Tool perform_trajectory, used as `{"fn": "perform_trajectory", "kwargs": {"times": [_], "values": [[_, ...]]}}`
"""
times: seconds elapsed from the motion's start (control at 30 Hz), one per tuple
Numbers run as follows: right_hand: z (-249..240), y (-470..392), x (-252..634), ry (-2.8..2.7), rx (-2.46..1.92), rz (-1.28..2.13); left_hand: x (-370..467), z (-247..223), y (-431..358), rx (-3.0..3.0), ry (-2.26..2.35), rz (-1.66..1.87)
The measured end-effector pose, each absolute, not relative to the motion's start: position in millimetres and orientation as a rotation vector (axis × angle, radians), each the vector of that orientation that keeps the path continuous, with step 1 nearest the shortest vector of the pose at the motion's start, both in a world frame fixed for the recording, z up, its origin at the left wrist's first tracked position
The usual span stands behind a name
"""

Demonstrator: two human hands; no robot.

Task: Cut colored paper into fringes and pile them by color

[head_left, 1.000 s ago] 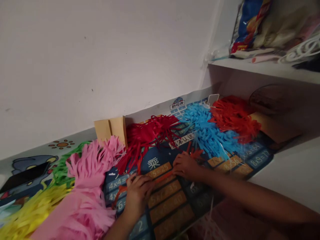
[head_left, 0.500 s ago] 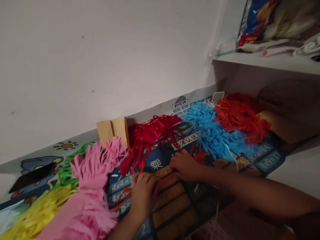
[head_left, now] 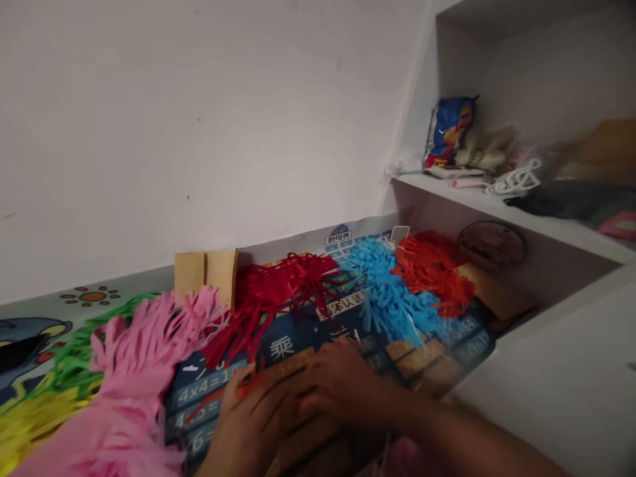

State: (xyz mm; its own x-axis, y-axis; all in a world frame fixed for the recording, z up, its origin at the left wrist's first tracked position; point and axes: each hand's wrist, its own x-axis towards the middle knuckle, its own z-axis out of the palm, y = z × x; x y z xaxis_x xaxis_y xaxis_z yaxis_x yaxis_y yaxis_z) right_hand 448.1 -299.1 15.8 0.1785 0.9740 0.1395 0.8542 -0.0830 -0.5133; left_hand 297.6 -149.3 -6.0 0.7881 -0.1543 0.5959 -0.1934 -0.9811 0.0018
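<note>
Trouble could come quickly here: the left hand [head_left: 258, 417] and the right hand [head_left: 342, 381] are crowded together over the mat [head_left: 191, 395], and the orange paper [head_left: 252, 386] sits low between them, one thin tail trailing out left across the printed sums. It looks like flimsy stuff; an uneven tug would likely tear it, and with that tail lying loose, a sleeve or wrist could drag it out of line. The pink fringe [head_left: 142, 384] is close by on the left too, so a wide sweep of the left arm might catch its strands.

And the fingers? The left hand's are half bent, one lifted apart beside the orange paper; whether they pinch it cannot be told. The right hand's curl downward, blurred, their tips hidden, so any hold there cannot be told either.

Now the change! A second ago the hands were apart with the orange paper stretched between them; now they meet and overlap. The view has swung too, bringing in more of the shelf [head_left: 571, 228], while the red fringe [head_left: 273, 285] and blue fringe [head_left: 390, 291] lie undisturbed.
</note>
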Motion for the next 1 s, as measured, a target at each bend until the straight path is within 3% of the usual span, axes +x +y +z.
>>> {"fn": "perform_trajectory", "kwargs": {"times": [0.13, 0.23, 0.33, 0.53, 0.87, 1.0], "values": [[34, -306, 433, -1.116, -1.544, 1.074, 272, 17, -152, 2.887, -0.331, 0.947], [33, -302, 424, -0.761, -1.332, 1.301, 267, 24, -156, 2.781, -0.207, 1.072], [27, -298, 413, -0.678, -1.246, 1.221, 267, 28, -160, 2.680, -0.104, 1.149], [7, -293, 393, -0.619, -1.186, 0.851, 266, 21, -176, 2.443, 0.227, 0.975], [-9, -289, 376, -0.431, -1.236, 0.833, 276, 3, -189, 2.196, 0.291, 0.923], [-9, -289, 400, -0.653, -1.374, 0.705, 271, -6, -182, 2.045, 0.365, 0.890]]}}
